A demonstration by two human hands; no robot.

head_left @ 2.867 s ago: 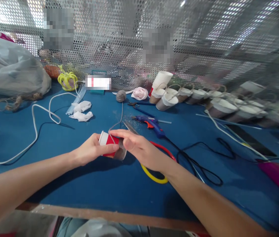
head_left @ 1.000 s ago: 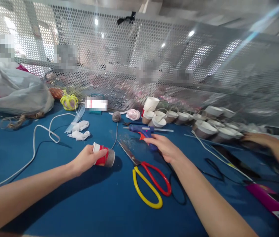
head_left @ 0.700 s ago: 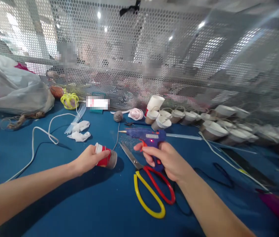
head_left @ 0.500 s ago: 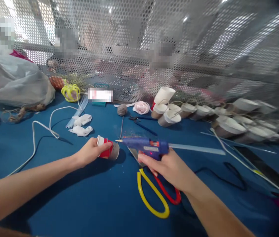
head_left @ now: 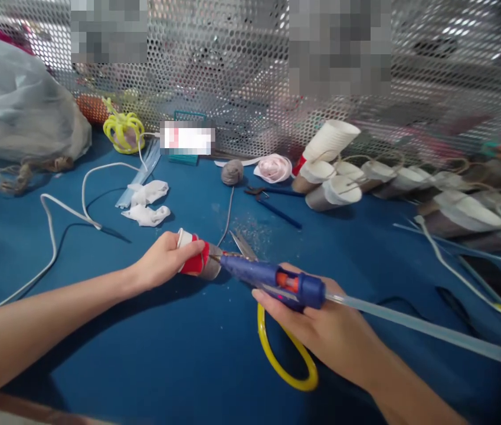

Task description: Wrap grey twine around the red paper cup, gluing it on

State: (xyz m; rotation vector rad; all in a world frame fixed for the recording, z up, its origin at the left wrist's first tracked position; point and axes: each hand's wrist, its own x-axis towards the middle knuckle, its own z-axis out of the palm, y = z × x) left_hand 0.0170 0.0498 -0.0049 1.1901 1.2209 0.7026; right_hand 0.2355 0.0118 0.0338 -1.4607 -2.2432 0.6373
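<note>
Holds a paper cup (head_left: 193, 263) on its side above the blue tabletop (head_left: 153, 360), with the left hand (head_left: 161, 260) curled snugly around the rim end, thumb along the red wall; cannot tell whether resting on the surface. Wraps the right hand (head_left: 330, 321) firmly around a blue glue gun (head_left: 268, 280) just right of the cup, with the nozzle at the edge of the grey cord winding (head_left: 212, 267), perhaps touching. Judging by the thin paper, should weigh almost nothing and dent under a hard squeeze; best taken near the stiffer white rim, clear of the likely hot tip. Probably feels slick on the red print, rougher over the winding. Expect more heft from the gun's rigid plastic, with a translucent glue stick (head_left: 427, 330) jutting from the rear. Beyond the cup, see a round, fuzzy cord ball (head_left: 232, 172); beyond and left, crumpled soft scraps (head_left: 146, 203); right and nearer, smooth yellow-handled scissors (head_left: 268, 348).
</note>
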